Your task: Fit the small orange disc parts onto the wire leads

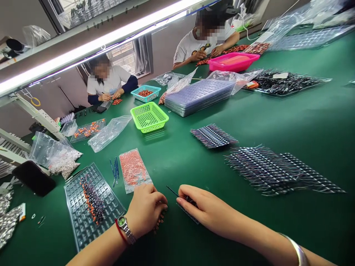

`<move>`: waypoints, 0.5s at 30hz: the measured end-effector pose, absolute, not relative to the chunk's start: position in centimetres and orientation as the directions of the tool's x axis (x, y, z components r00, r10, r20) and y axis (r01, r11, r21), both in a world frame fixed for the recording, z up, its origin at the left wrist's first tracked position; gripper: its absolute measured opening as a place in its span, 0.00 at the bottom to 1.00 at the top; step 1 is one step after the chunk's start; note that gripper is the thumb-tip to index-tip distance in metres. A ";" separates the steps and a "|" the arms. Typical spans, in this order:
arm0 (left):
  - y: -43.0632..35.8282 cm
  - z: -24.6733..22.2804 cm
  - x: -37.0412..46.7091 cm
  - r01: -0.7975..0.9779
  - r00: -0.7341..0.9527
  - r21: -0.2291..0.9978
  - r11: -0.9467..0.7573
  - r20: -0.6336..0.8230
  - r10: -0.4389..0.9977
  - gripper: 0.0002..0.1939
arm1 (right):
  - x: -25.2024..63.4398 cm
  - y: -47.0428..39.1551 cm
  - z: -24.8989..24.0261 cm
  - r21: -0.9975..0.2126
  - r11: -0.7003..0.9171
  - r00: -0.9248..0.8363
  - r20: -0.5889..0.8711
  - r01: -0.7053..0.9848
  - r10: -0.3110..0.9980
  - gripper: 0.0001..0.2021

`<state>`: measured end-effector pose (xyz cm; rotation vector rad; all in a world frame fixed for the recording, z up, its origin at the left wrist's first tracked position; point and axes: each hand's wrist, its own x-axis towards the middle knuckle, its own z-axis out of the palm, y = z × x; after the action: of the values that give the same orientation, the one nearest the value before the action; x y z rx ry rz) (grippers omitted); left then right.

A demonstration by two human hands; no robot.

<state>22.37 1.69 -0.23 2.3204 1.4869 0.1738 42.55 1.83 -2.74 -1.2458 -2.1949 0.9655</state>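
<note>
My left hand (145, 210) is closed, its thumb and fingers curled together just above small copper-brown parts (159, 224) on the green table. What its fingertips pinch, if anything, is hidden. To the right, my right hand (203, 205) is wrapped round a thin dark pointed tool (172, 190), whose tip points toward my left hand. A flat dark strip (188, 214) shows under the right fingers; I cannot tell whether it is gripped too. Beyond my left hand lies a clear bag of small orange parts (133, 166).
Left: a clear blister tray (73, 218) bears wired parts (93, 199); a phone (33, 178) lies beyond it. Wired strips (257, 166) lie right. Farther back are a green basket (149, 115), stacked trays (198, 92) and a pink tray (233, 63). Two people work opposite, under a lamp (91, 44).
</note>
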 end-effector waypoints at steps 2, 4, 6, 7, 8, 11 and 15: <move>1.6 -0.3 22.5 0.852 0.442 0.354 -0.384 -0.096 0.892 0.03 | 42.6 1.8 -2.7 -0.748 0.351 -0.502 0.027 0.564 0.865 0.11; 1.6 -0.4 22.7 0.857 0.450 0.326 -0.400 -0.092 0.888 0.02 | 42.6 1.8 -2.7 -0.747 0.349 -0.502 0.024 0.566 0.864 0.12; 1.6 -0.4 22.9 0.862 0.455 0.291 -0.414 -0.088 0.886 0.02 | 42.6 1.8 -2.8 -0.747 0.348 -0.497 0.028 0.566 0.867 0.12; 1.6 -0.4 23.0 0.866 0.456 0.271 -0.420 -0.085 0.886 0.02 | 42.6 1.8 -2.8 -0.746 0.350 -0.494 0.032 0.567 0.869 0.12; 1.5 -0.4 23.0 0.870 0.456 0.252 -0.425 -0.082 0.886 0.01 | 42.6 1.8 -2.8 -0.743 0.352 -0.489 0.039 0.569 0.871 0.12; 1.3 -0.4 23.3 0.875 0.460 0.205 -0.439 -0.070 0.885 0.02 | 42.6 1.8 -2.9 -0.729 0.366 -0.483 0.056 0.579 0.874 0.11; 1.0 -0.5 23.4 0.873 0.463 0.206 -0.442 -0.065 0.884 0.03 | 42.6 1.8 -3.1 -0.682 0.400 -0.482 0.080 0.613 0.873 0.10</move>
<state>23.38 1.00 -0.50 2.5012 1.5243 0.0762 42.62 1.84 -3.06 -1.2723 -2.2352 0.8230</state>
